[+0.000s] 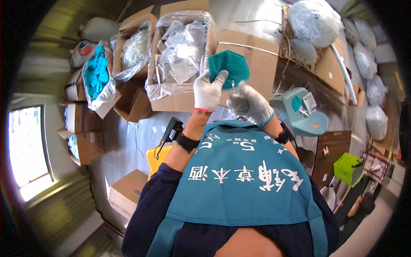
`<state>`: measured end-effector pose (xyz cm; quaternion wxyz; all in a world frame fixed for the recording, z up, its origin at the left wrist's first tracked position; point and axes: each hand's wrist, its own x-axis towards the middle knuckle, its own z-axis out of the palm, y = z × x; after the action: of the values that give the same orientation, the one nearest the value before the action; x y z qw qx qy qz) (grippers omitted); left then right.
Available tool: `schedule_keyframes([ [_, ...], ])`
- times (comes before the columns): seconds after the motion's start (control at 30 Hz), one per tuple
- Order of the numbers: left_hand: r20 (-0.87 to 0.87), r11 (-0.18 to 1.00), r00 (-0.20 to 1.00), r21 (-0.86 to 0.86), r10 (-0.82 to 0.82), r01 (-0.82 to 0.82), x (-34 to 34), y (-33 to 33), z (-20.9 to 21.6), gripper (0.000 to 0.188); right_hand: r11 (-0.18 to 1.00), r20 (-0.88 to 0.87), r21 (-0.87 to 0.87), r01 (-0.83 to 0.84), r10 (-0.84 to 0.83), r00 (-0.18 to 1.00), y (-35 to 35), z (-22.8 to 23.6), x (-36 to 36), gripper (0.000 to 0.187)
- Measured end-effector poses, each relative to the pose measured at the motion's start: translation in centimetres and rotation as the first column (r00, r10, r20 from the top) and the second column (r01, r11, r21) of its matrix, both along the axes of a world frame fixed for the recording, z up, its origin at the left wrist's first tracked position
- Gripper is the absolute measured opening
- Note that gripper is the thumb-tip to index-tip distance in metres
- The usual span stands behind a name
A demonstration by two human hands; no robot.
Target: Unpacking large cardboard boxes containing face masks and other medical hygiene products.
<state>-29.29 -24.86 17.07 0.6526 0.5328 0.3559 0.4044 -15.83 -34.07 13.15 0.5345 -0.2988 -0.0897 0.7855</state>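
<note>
White knitted gloves cover both my hands. My left hand (207, 91) pinches the lower edge of a flat, teal, many-sided piece (233, 64) between thumb and fingers. I cannot tell its exact kind. The piece is raised above a closed cardboard box. Just right of its lower corner is my right hand (252, 103), its fingers curled together and a little blurred. Whatever those fingers hold, if anything, is too small to make out. A small pale bit shows at the piece's lower edge, between the hands.
Ahead, an open carton (171, 96) lined with plastic holds clear packets. Left of it stand a box of pale strands (136, 51) and a lined box of teal pieces (96, 73). A green plastic stool (314, 124) bears small items at right. Stuffed sacks (314, 21) lie beyond.
</note>
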Motion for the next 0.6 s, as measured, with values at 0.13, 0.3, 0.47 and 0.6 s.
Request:
schedule_keyframes([
  [0.13, -0.132, 0.975, 0.979, -0.138, 0.154, -0.172, 0.3, 0.1, -3.5, 0.021, 0.997, 0.419, -0.076, 0.012, 0.021, 0.908, 0.1, 1.1, -1.6, 0.039],
  [0.3, -0.263, 0.721, 0.842, -0.435, 0.471, -0.539, 1.9, 0.4, -8.9, 0.031, 0.988, 0.601, -0.031, 0.150, -0.102, 0.793, -0.1, 1.2, -5.4, 0.040],
  [0.47, -0.504, 0.825, 0.772, -0.186, 0.387, -0.534, -1.4, -1.8, -12.1, 0.037, 0.964, 0.435, -0.103, 0.244, -0.177, 0.883, -1.5, -1.9, -6.2, 0.036],
  [0.6, -0.904, 0.898, 0.018, 0.427, 0.427, 0.108, -15.3, -3.8, -19.9, 0.036, 0.933, 0.374, 0.328, 0.147, -0.271, 0.887, -1.8, 0.4, -5.1, 0.033],
])
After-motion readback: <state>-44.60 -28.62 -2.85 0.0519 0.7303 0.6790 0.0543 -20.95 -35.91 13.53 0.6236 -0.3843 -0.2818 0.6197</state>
